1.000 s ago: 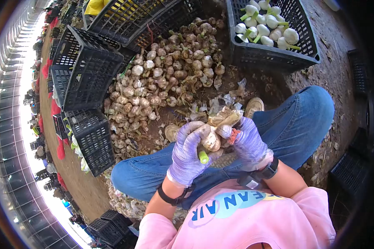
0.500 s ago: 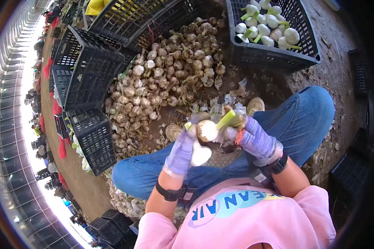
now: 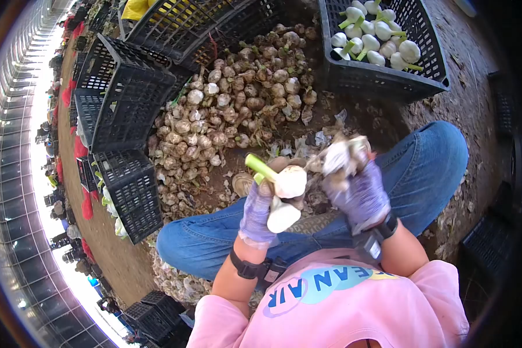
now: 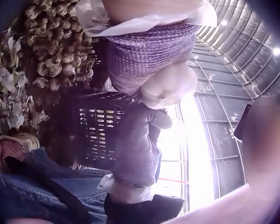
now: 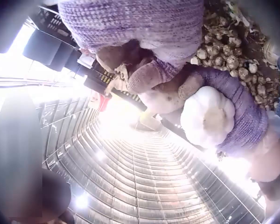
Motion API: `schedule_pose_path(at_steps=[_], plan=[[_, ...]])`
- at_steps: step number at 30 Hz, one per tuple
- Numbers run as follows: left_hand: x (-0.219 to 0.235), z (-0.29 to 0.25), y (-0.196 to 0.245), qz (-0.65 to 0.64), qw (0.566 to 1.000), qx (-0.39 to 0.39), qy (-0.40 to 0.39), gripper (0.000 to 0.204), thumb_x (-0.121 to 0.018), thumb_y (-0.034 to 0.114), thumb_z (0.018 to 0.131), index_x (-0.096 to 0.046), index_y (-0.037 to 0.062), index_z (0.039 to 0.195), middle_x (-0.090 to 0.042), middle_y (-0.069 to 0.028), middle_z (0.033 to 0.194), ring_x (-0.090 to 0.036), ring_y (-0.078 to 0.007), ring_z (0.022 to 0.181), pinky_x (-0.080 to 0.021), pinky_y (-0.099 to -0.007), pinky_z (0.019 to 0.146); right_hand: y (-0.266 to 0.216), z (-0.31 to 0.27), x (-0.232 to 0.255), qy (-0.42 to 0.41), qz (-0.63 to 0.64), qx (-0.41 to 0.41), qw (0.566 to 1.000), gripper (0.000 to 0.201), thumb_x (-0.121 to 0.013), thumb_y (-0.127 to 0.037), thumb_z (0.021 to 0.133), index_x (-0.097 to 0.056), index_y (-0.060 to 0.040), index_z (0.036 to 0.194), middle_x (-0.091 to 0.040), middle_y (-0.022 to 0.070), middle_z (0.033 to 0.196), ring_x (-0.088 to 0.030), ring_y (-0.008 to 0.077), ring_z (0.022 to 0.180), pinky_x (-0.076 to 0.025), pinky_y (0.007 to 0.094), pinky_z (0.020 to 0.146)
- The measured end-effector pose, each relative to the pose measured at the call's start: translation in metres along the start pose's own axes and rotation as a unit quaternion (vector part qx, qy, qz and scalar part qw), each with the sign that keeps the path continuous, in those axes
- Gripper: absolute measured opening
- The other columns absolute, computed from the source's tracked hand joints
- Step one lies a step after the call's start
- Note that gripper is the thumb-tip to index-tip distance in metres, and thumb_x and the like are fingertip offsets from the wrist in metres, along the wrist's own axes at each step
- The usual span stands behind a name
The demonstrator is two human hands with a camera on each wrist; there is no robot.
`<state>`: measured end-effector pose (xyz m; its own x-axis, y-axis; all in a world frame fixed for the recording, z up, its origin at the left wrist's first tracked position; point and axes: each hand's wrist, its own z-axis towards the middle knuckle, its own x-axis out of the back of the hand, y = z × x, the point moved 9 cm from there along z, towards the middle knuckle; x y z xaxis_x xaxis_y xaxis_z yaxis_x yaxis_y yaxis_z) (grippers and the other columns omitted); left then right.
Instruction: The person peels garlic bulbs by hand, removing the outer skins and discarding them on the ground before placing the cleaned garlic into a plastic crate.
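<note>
My left hand (image 3: 256,211), in a purple knit glove, holds two white garlic bulbs. The upper garlic bulb (image 3: 291,181) has a green cut stem pointing up and left; the lower garlic bulb (image 3: 283,216) sits against the palm side. In the right wrist view, a clean white garlic bulb (image 5: 207,116) shows in front of the left glove. My right hand (image 3: 361,197), gloved the same way, is just right of the bulbs. It grips papery garlic skins (image 3: 337,156), blurred by motion. Brown dry skin (image 5: 119,79) shows by its fingers in the right wrist view.
A heap of unpeeled garlic (image 3: 214,124) lies on the ground ahead. A black crate (image 3: 383,81) of clean white bulbs stands at the far right. More black crates (image 3: 130,98) line the left. Loose skins (image 3: 307,142) litter the ground between the feet.
The hands have moved apart. The left has turned and shows two white bulbs with the stem pointing left; the right has pulled away with dirty skins.
</note>
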<state>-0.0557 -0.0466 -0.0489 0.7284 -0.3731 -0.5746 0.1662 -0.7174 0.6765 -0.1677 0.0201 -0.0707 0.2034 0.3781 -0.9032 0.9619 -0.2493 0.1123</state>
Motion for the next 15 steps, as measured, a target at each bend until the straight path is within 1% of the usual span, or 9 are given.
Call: schedule_pose_path(at_steps=[3, 4, 5, 7, 9, 11, 12, 13, 15], plan=[[-0.002, 0.000, 0.009, -0.020, 0.999, 0.023, -0.035, 0.075, -0.070, 0.051, 0.071, -0.045, 0.0034, 0.123, -0.057, -0.0092, 0.105, -0.060, -0.0126, 0.078, -0.052, -0.0238, 0.061, -0.042, 0.008, -0.001, 0.063, -0.233, 0.063, 0.968, 0.036, -0.060, -0.022, 0.085, -0.048, -0.0045, 0.114, -0.058, 0.0090, 0.100, -0.059, 0.0179, 0.082, -0.049, 0.0251, 0.059], [-0.005, 0.001, 0.014, 0.039, 0.997, 0.024, -0.060, 0.073, -0.071, 0.048, 0.072, -0.044, 0.0032, 0.124, -0.058, -0.0084, 0.103, -0.059, -0.0116, 0.075, -0.051, -0.0229, 0.060, -0.045, 0.009, 0.002, 0.037, -0.387, 0.059, 0.920, 0.043, -0.063, -0.020, 0.083, -0.046, -0.0030, 0.119, -0.058, 0.0103, 0.104, -0.058, 0.0183, 0.095, -0.050, 0.0275, 0.074], [-0.010, 0.002, 0.015, 0.098, 0.991, 0.025, -0.084, 0.072, -0.071, 0.045, 0.073, -0.044, 0.0029, 0.124, -0.058, -0.0075, 0.101, -0.058, -0.0105, 0.072, -0.051, -0.0220, 0.059, -0.040, 0.010, 0.011, 0.037, -0.388, 0.059, 0.919, 0.043, -0.063, -0.020, 0.083, -0.046, -0.0030, 0.119, -0.058, 0.0103, 0.104, -0.058, 0.0183, 0.095, -0.050, 0.0275, 0.074], [-0.011, 0.000, 0.014, 0.089, 0.995, 0.029, -0.043, 0.064, -0.071, 0.032, 0.077, -0.043, 0.0038, 0.126, -0.057, -0.0070, 0.103, -0.057, -0.0108, 0.078, -0.051, -0.0231, 0.065, -0.034, 0.001, -0.002, -0.002, -0.637, 0.163, 0.754, 0.049, -0.064, -0.017, 0.083, -0.043, -0.0013, 0.124, -0.056, 0.0116, 0.112, -0.053, 0.0170, 0.104, -0.045, 0.0291, 0.087], [-0.001, -0.002, 0.023, 0.187, 0.980, -0.046, 0.044, 0.067, -0.075, 0.025, 0.073, -0.042, 0.0009, 0.126, -0.052, -0.0107, 0.116, -0.058, -0.0145, 0.090, -0.053, -0.0230, 0.069, -0.025, -0.008, -0.015, -0.023, -0.640, 0.145, 0.754, 0.052, -0.065, -0.018, 0.083, -0.043, 0.0003, 0.127, -0.053, 0.0120, 0.117, -0.050, 0.0155, 0.108, -0.040, 0.0286, 0.092], [0.002, -0.001, 0.025, 0.242, 0.965, -0.087, 0.047, 0.065, -0.073, 0.017, 0.073, -0.042, 0.0041, 0.128, -0.050, -0.0113, 0.119, -0.056, -0.0201, 0.098, -0.051, -0.0271, 0.076, -0.008, -0.012, -0.012, 0.017, -0.502, 0.050, 0.863, 0.047, -0.064, -0.018, 0.083, -0.047, 0.0005, 0.123, -0.054, 0.0111, 0.116, -0.050, 0.0156, 0.106, -0.041, 0.0283, 0.091], [-0.016, -0.004, 0.041, 0.428, 0.879, -0.212, 0.000, 0.062, -0.072, 0.013, 0.074, -0.043, 0.0061, 0.128, -0.049, -0.0122, 0.119, -0.055, -0.0228, 0.100, -0.050, -0.0298, 0.079, -0.005, -0.013, -0.021, 0.010, -0.513, 0.071, 0.855, 0.044, -0.064, -0.019, 0.084, -0.049, 0.0003, 0.121, -0.056, 0.0093, 0.111, -0.052, 0.0145, 0.102, -0.043, 0.0273, 0.088], [-0.041, -0.013, 0.046, 0.586, 0.740, -0.325, -0.049, 0.059, -0.070, 0.010, 0.074, -0.043, 0.0080, 0.127, -0.048, -0.0131, 0.119, -0.054, -0.0256, 0.103, -0.048, -0.0326, 0.082, -0.006, -0.012, -0.024, 0.011, -0.513, 0.074, 0.855, 0.044, -0.064, -0.019, 0.084, -0.049, 0.0003, 0.121, -0.056, 0.0093, 0.111, -0.052, 0.0145, 0.102, -0.043, 0.0273, 0.088], [-0.052, -0.018, 0.043, 0.629, 0.708, -0.319, -0.050, 0.055, -0.066, 0.005, 0.075, -0.046, 0.0094, 0.126, -0.047, -0.0146, 0.119, -0.053, -0.0280, 0.104, -0.046, -0.0352, 0.084, 0.000, -0.010, -0.026, 0.017, -0.506, 0.033, 0.862, 0.041, -0.063, -0.020, 0.084, -0.052, 0.0001, 0.118, -0.058, 0.0074, 0.105, -0.054, 0.0132, 0.096, -0.044, 0.0268, 0.085]])
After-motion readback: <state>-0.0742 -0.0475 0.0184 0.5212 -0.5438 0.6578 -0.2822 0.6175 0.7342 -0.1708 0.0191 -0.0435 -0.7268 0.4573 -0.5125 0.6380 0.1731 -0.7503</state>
